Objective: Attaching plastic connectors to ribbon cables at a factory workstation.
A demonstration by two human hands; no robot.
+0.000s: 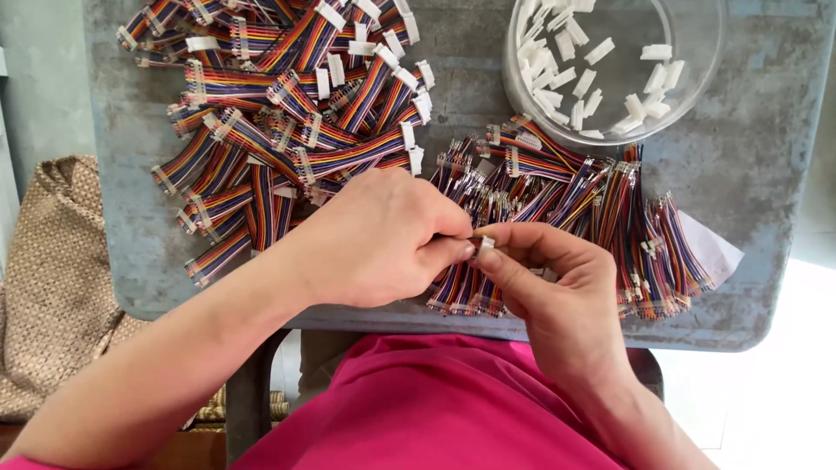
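Observation:
My left hand (379, 239) and my right hand (544, 278) meet fingertip to fingertip over the near edge of a grey table (749, 174). Between the fingertips sits a small white plastic connector (484, 245), pinched from both sides. Whether a ribbon cable is attached to it is hidden by my fingers. Just behind my hands lies a pile of short multicoloured ribbon cables with bare ends (592, 204). At the far left a bigger heap of ribbon cables with white connectors fitted (287, 96) covers the table.
A clear round plastic tub (697, 78) holding several loose white connectors stands at the back right. A white paper slip (714, 248) pokes out under the right pile. A woven tan bag (52, 278) rests on the floor at left.

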